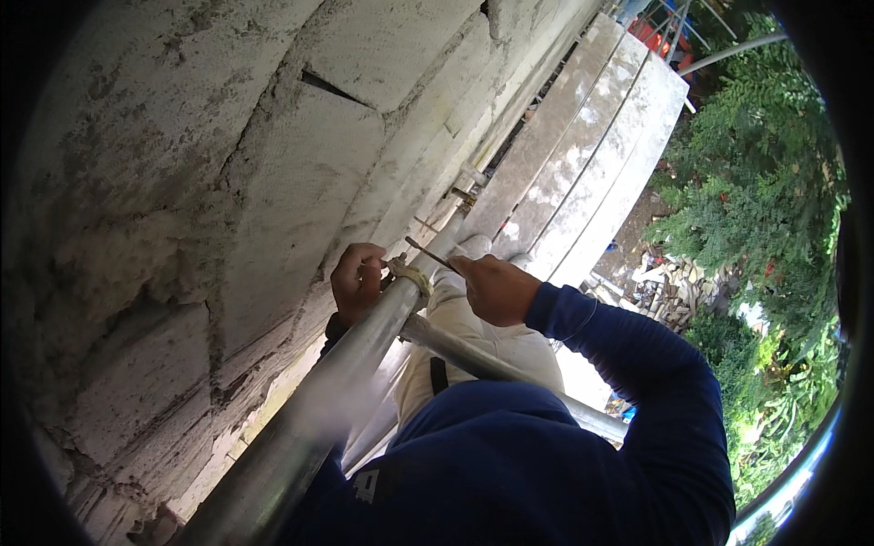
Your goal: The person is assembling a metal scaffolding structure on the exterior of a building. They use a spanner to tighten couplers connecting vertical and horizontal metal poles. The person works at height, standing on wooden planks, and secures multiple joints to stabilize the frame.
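A grey steel scaffold tube (350, 355) runs diagonally up in front of me, and a yellowish scaffold coupler (414, 277) clamps round it. My left hand (359, 280) is on the wall side of the tube, its fingers curled and pinching at the coupler's bolt end. To the right of the tube, my right hand (499, 289) is closed round a slim dark metal spanner (431, 254). The spanner's thicker tip points up and left, over the tube and just above the coupler, apart from it. A second tube (473, 353) crosses below the coupler.
A rough block wall (273, 173) rises close on the left. Worn scaffold boards (574, 155) stretch ahead under my feet. Another coupler (464, 197) sits farther up the tube. Beyond the boards' right edge lie rubble (669, 287) and green trees (756, 155) at a lower level.
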`<act>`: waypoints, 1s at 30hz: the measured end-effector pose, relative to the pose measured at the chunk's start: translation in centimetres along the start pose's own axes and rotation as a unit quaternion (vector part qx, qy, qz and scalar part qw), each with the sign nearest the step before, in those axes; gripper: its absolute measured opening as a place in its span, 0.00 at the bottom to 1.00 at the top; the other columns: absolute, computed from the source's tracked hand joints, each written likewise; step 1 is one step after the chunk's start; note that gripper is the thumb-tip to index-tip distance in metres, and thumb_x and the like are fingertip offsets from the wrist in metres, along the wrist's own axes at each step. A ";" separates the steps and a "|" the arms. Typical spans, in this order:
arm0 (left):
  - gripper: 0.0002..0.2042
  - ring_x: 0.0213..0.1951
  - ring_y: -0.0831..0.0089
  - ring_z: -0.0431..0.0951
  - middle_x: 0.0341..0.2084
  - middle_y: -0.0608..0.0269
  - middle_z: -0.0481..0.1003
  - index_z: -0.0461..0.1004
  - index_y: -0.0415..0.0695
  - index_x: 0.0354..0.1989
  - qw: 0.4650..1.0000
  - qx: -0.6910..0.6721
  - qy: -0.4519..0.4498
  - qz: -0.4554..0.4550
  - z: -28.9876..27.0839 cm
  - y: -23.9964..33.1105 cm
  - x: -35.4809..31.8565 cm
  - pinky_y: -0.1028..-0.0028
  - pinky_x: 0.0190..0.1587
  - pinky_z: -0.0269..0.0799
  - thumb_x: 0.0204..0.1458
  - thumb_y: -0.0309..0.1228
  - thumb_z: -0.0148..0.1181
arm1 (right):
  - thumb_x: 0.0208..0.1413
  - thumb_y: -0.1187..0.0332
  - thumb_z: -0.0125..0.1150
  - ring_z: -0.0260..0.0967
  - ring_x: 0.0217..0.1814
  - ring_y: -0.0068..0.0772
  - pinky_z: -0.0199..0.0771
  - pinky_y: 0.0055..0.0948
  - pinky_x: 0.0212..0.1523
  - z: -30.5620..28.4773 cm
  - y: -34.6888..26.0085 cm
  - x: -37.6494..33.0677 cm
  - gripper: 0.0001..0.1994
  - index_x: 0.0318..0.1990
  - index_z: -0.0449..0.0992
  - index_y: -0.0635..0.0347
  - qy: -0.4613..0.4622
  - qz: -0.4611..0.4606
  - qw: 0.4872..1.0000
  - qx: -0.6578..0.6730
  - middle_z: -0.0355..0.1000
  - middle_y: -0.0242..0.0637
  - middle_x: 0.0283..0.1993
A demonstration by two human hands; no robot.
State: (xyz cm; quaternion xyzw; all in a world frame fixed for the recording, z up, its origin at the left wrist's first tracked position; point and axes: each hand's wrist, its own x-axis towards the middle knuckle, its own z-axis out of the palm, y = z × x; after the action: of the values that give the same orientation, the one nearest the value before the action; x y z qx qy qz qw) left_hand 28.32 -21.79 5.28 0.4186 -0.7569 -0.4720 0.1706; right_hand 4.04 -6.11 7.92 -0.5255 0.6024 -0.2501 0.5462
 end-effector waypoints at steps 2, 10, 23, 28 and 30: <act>0.10 0.36 0.65 0.79 0.35 0.53 0.79 0.77 0.37 0.41 1.000 -0.005 0.005 0.000 0.0 0.1 0.0 0.67 0.42 0.75 0.61 0.31 0.54 | 0.53 0.77 0.52 0.78 0.41 0.64 0.79 0.50 0.43 -0.4 -0.8 -0.1 0.21 0.55 0.70 0.79 -0.015 -0.004 1.000 -0.008 0.77 0.62 0.36; 0.10 0.36 0.65 0.79 0.36 0.52 0.79 0.77 0.36 0.40 1.000 -0.015 0.003 0.006 0.0 0.3 0.0 0.66 0.41 0.75 0.62 0.30 0.53 | 0.54 0.78 0.54 0.79 0.36 0.58 0.79 0.47 0.35 -1.3 -2.8 2.3 0.22 0.56 0.64 0.83 -0.165 -0.105 0.974 -0.116 0.76 0.61 0.32; 0.10 0.35 0.68 0.79 0.37 0.54 0.79 0.76 0.36 0.42 1.000 -0.021 -0.017 0.012 0.0 0.0 0.5 0.68 0.40 0.75 0.63 0.31 0.53 | 0.56 0.80 0.53 0.78 0.50 0.60 0.76 0.51 0.48 -0.7 2.9 2.3 0.39 0.77 0.51 0.56 -0.181 0.008 0.977 -0.115 0.77 0.58 0.44; 0.11 0.37 0.67 0.80 0.38 0.52 0.78 0.76 0.35 0.42 0.999 -0.032 -0.017 0.017 0.0 0.7 0.5 0.67 0.42 0.76 0.64 0.31 0.53 | 0.56 0.79 0.54 0.77 0.53 0.55 0.77 0.50 0.50 2.6 9.2 10.5 0.18 0.54 0.73 0.56 -0.058 -0.099 0.980 -0.162 0.77 0.46 0.46; 0.11 0.37 0.66 0.80 0.38 0.51 0.78 0.76 0.35 0.42 0.999 -0.024 -0.015 0.020 -0.4 0.4 -0.2 0.67 0.43 0.76 0.64 0.31 0.52 | 0.55 0.79 0.54 0.75 0.55 0.52 0.78 0.48 0.52 3.7 8.5 14.0 0.13 0.48 0.75 0.59 0.017 -0.153 0.972 -0.176 0.75 0.43 0.48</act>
State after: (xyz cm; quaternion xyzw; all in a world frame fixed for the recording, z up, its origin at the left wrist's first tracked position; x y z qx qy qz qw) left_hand 28.49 -21.77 5.90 0.3921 -0.7559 -0.4930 0.1782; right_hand 6.48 -15.02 -6.11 -0.6949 0.5586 -0.2298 0.3902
